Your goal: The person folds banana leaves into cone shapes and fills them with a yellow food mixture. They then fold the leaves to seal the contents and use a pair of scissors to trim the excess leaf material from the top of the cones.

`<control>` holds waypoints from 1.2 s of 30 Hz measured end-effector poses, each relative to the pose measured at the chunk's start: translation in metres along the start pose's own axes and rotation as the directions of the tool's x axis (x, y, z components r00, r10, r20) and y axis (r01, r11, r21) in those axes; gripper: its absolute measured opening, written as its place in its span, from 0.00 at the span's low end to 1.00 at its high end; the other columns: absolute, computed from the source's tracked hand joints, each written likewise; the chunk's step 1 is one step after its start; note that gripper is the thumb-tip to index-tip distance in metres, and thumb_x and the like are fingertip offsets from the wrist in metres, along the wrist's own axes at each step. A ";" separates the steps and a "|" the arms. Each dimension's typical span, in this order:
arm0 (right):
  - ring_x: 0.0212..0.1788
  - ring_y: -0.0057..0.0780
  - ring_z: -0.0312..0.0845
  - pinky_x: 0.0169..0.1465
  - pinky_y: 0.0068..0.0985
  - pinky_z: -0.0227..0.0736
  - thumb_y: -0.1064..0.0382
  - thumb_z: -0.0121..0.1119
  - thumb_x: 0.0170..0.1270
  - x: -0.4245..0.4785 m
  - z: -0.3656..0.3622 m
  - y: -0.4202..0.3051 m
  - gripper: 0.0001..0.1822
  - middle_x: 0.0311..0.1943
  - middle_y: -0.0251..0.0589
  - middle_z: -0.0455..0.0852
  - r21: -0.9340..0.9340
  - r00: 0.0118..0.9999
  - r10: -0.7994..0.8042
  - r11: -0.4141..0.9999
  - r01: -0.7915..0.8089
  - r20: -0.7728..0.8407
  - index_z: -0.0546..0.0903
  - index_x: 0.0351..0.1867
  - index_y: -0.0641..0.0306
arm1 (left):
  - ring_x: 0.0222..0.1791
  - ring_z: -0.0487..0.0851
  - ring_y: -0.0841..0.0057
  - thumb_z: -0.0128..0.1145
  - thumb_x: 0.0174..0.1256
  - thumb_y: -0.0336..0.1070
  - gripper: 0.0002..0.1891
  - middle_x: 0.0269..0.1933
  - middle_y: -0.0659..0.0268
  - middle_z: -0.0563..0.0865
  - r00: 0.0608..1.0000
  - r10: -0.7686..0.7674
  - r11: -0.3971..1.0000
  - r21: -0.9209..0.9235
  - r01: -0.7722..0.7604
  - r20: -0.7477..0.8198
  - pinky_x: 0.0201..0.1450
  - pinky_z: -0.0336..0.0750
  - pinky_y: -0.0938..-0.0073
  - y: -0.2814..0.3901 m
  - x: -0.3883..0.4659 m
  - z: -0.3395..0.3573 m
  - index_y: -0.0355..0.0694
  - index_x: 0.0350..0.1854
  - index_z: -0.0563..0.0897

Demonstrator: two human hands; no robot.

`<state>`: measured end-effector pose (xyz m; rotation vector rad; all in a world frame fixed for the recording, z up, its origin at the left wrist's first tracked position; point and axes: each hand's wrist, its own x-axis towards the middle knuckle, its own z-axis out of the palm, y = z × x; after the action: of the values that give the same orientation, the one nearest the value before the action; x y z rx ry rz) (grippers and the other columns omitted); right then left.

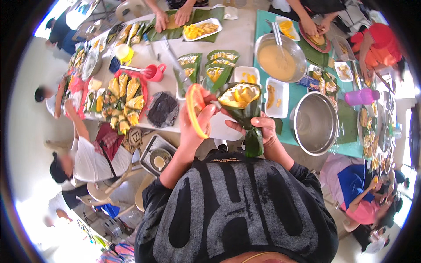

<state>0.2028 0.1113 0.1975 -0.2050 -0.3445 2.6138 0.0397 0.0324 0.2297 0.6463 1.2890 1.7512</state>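
Note:
My right hand (265, 126) grips the narrow, bound lower part of a green leaf cone (246, 115). Yellow fruit slices and a white creamy topping (240, 95) fill its open mouth. An orange ring (194, 98), perhaps a roll of tape, is held in my left hand (201, 121). The fingertips of that hand reach the cone's left side, where a small pale piece shows; what it is I cannot tell. Beyond my hands, similar filled leaf cones (215, 72) lie on the table. Just right of the held cone is a white foam tray (277, 98) with a few yellow-brown pieces.
A steel bowl of tan batter (279, 59) and another steel bowl (314, 123) stand on the green cloth (347, 149). Wrapped cones (126, 88), a black plastic bag (162, 110) and a red cup (156, 73) are at left. Another person's hands (172, 19) work across the table.

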 end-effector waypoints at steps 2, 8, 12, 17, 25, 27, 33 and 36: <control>0.68 0.51 0.61 0.71 0.47 0.52 0.71 0.60 0.50 -0.003 0.001 -0.003 0.40 0.64 0.55 0.67 0.031 1.000 -0.008 0.999 0.008 -0.010 0.59 0.68 0.69 | 0.44 0.81 0.74 0.56 0.62 0.28 0.23 0.46 0.59 0.81 0.999 0.039 0.997 0.064 -0.040 0.031 0.47 0.77 0.73 -0.010 -0.003 -0.017 0.34 0.60 0.68; 0.67 0.51 0.61 0.69 0.42 0.59 0.73 0.60 0.49 -0.032 -0.001 -0.030 0.40 0.63 0.58 0.67 0.126 0.993 -0.114 0.985 0.119 -0.044 0.58 0.67 0.72 | 0.28 0.74 0.82 0.64 0.52 0.26 0.15 0.31 0.66 0.77 0.958 -0.030 0.547 0.807 -0.222 0.284 0.29 0.68 0.79 -0.038 -0.016 -0.061 0.33 0.43 0.78; 0.68 0.50 0.61 0.69 0.41 0.59 0.73 0.60 0.49 -0.078 -0.005 -0.046 0.40 0.64 0.57 0.66 0.143 0.948 -0.296 0.939 0.312 -0.121 0.59 0.67 0.70 | 0.32 0.71 0.82 0.61 0.52 0.24 0.17 0.32 0.68 0.72 0.832 -0.196 0.654 0.701 -0.285 0.520 0.35 0.66 0.82 -0.048 0.002 -0.035 0.31 0.47 0.77; 0.68 0.53 0.58 0.70 0.42 0.57 0.72 0.58 0.48 -0.146 -0.019 -0.073 0.42 0.66 0.60 0.62 0.056 0.823 -0.544 0.828 0.559 -0.162 0.55 0.68 0.73 | 0.33 0.71 0.82 0.57 0.57 0.26 0.15 0.32 0.67 0.71 0.638 -0.242 0.732 0.570 -0.375 0.731 0.36 0.67 0.81 -0.082 0.060 0.072 0.33 0.48 0.76; 0.69 0.55 0.57 0.68 0.44 0.62 0.72 0.57 0.49 -0.236 -0.046 -0.128 0.43 0.67 0.61 0.59 -0.028 0.620 -0.750 0.642 0.766 -0.230 0.53 0.69 0.70 | 0.45 0.78 0.53 0.58 0.52 0.36 0.18 0.43 0.49 0.77 0.351 -0.211 0.412 0.409 -0.815 0.912 0.50 0.74 0.62 -0.156 0.167 0.295 0.35 0.46 0.79; 0.68 0.54 0.58 0.69 0.42 0.61 0.71 0.59 0.47 -0.249 -0.050 -0.142 0.44 0.66 0.60 0.62 -0.049 0.611 -0.753 0.639 0.768 -0.244 0.54 0.69 0.71 | 0.46 0.78 0.53 0.58 0.51 0.37 0.17 0.44 0.49 0.78 0.372 -0.274 0.235 0.437 -0.868 0.887 0.51 0.74 0.62 -0.176 0.206 0.331 0.34 0.43 0.79; 0.67 0.54 0.60 0.68 0.41 0.63 0.71 0.60 0.46 -0.273 -0.076 -0.179 0.44 0.65 0.60 0.63 -0.051 0.585 -0.756 0.624 0.780 -0.295 0.55 0.68 0.72 | 0.50 0.79 0.56 0.57 0.49 0.35 0.16 0.47 0.48 0.79 0.451 -0.334 0.056 0.495 -0.867 0.828 0.56 0.73 0.62 -0.223 0.287 0.398 0.36 0.41 0.80; 0.67 0.55 0.60 0.67 0.44 0.64 0.72 0.59 0.47 -0.280 -0.089 -0.189 0.44 0.65 0.61 0.63 -0.035 0.591 -0.745 0.630 0.776 -0.308 0.55 0.68 0.71 | 0.52 0.78 0.56 0.56 0.49 0.33 0.16 0.49 0.49 0.79 0.495 -0.368 0.002 0.533 -0.846 0.787 0.58 0.73 0.63 -0.253 0.306 0.416 0.37 0.43 0.82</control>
<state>0.5498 0.1521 0.1883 -0.3235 -0.1341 1.6884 0.2979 0.5321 0.1099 2.4718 1.4540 0.0331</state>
